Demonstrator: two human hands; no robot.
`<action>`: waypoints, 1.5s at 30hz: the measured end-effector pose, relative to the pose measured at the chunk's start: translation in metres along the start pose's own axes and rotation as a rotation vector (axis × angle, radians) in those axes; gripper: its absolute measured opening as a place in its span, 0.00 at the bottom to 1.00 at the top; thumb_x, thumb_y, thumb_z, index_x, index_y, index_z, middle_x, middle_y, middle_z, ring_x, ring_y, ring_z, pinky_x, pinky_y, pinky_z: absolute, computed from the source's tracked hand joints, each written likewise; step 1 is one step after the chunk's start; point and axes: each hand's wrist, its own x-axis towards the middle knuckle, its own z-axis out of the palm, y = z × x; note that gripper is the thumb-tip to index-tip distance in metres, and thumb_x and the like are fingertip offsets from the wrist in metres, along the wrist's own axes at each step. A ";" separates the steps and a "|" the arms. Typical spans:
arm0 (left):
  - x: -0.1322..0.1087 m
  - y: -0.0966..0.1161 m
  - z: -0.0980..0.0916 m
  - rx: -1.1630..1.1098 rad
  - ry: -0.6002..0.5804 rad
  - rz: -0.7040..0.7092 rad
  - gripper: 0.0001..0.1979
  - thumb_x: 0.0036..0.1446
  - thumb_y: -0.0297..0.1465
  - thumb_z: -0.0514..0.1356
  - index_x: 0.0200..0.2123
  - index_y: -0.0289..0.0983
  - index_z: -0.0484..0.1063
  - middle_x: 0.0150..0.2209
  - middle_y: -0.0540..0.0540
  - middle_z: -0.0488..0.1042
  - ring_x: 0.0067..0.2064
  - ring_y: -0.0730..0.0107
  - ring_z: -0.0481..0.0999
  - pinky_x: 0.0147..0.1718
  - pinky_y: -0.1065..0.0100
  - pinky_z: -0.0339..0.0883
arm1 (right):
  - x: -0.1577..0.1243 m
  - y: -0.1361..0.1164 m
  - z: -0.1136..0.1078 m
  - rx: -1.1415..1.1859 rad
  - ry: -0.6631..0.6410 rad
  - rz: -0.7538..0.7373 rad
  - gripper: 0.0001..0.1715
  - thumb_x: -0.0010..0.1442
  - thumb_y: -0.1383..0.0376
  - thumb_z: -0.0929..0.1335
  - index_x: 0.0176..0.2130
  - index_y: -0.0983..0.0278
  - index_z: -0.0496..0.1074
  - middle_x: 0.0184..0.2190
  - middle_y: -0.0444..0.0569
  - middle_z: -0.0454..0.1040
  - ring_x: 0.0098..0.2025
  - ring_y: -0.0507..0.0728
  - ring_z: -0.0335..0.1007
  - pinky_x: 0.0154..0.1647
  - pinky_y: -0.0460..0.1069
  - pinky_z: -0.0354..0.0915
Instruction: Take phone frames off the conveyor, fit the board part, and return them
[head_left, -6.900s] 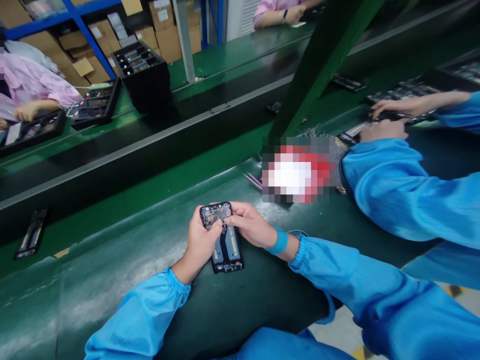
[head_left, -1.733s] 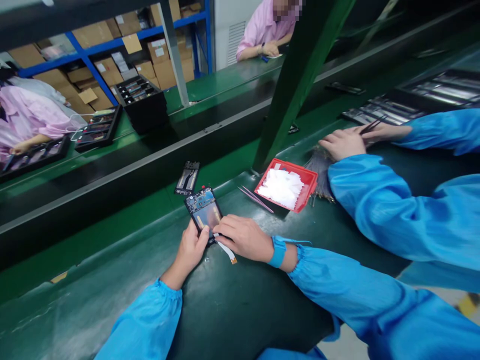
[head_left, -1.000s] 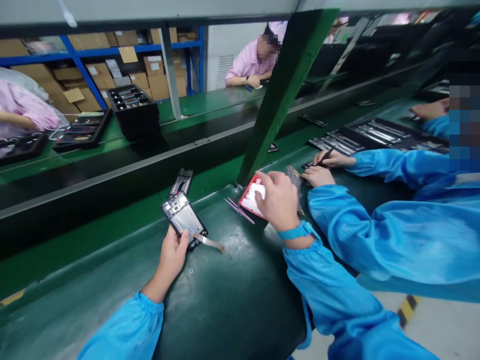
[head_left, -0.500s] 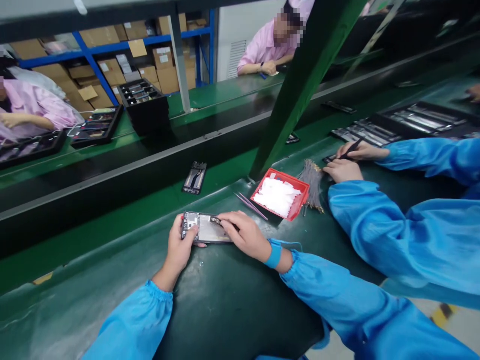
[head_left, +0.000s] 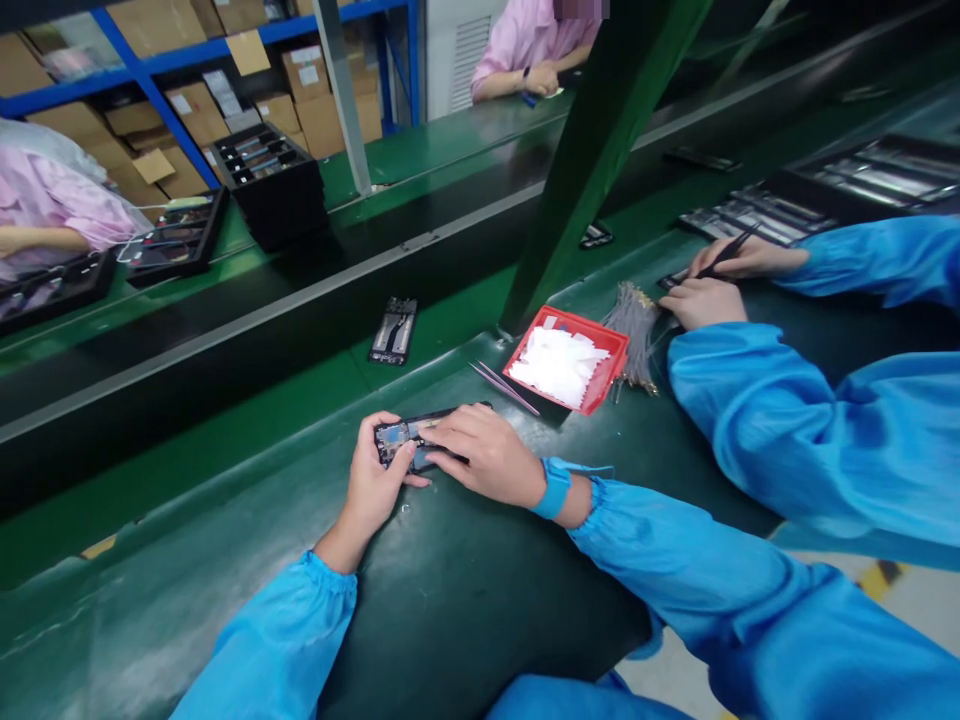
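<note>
Though right grip (head_left: 491, 458) is unclear, left grip (head_left: 375, 482) holds phone (head_left: 392, 436) near a red tray (head_left: 609, 376).

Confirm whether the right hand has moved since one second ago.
Yes: relative to the green post, the right hand has moved left and lower in view, from over the red tray to the opened phone.

Left hand (head_left: 375, 478) (fingers curled) beside right hand (head_left: 491, 458)
</note>
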 end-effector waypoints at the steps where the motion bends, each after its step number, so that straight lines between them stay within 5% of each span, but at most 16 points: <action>1: -0.001 0.000 0.000 -0.004 -0.013 0.002 0.32 0.54 0.43 0.71 0.57 0.43 0.62 0.48 0.46 0.70 0.37 0.71 0.78 0.27 0.64 0.84 | 0.000 -0.001 -0.001 -0.003 0.008 -0.010 0.09 0.74 0.67 0.67 0.51 0.64 0.77 0.42 0.54 0.80 0.40 0.61 0.72 0.41 0.56 0.66; 5: -0.003 0.002 0.001 -0.028 -0.088 0.003 0.37 0.53 0.40 0.72 0.63 0.43 0.62 0.52 0.42 0.73 0.41 0.66 0.80 0.32 0.63 0.85 | 0.001 -0.003 -0.003 -0.029 0.060 -0.032 0.08 0.74 0.68 0.68 0.50 0.64 0.77 0.41 0.53 0.80 0.39 0.60 0.73 0.39 0.55 0.65; 11: -0.003 0.000 0.002 -0.033 -0.063 0.009 0.29 0.54 0.42 0.72 0.56 0.40 0.69 0.47 0.45 0.75 0.38 0.68 0.81 0.30 0.63 0.85 | 0.001 -0.005 -0.005 -0.101 0.045 -0.060 0.11 0.75 0.68 0.66 0.51 0.64 0.78 0.40 0.52 0.80 0.38 0.60 0.73 0.36 0.55 0.64; 28: -0.005 0.002 0.006 -0.113 0.027 -0.060 0.27 0.51 0.42 0.73 0.52 0.38 0.73 0.38 0.48 0.78 0.36 0.66 0.82 0.27 0.65 0.84 | 0.005 -0.010 -0.009 -0.161 0.001 -0.115 0.11 0.76 0.70 0.65 0.50 0.69 0.76 0.39 0.53 0.79 0.37 0.60 0.69 0.36 0.55 0.60; 34: -0.006 0.002 0.005 -0.092 -0.001 -0.033 0.28 0.51 0.41 0.74 0.53 0.39 0.73 0.46 0.45 0.78 0.39 0.64 0.83 0.28 0.64 0.84 | 0.004 -0.010 -0.009 -0.163 -0.016 -0.081 0.13 0.77 0.69 0.63 0.51 0.69 0.76 0.39 0.53 0.79 0.37 0.59 0.69 0.36 0.56 0.61; 41: -0.003 0.004 0.003 -0.038 0.063 -0.007 0.26 0.55 0.44 0.70 0.52 0.38 0.72 0.42 0.46 0.76 0.35 0.67 0.81 0.23 0.64 0.83 | 0.003 -0.009 -0.005 -0.109 -0.040 -0.059 0.13 0.76 0.69 0.63 0.54 0.64 0.75 0.43 0.54 0.79 0.41 0.61 0.72 0.39 0.56 0.64; 45: 0.005 0.005 -0.005 -0.025 0.153 0.031 0.27 0.54 0.45 0.71 0.53 0.39 0.71 0.43 0.47 0.74 0.35 0.69 0.80 0.21 0.66 0.82 | 0.006 -0.003 -0.006 0.062 0.074 0.094 0.16 0.72 0.68 0.66 0.57 0.61 0.72 0.49 0.55 0.76 0.50 0.64 0.72 0.49 0.61 0.69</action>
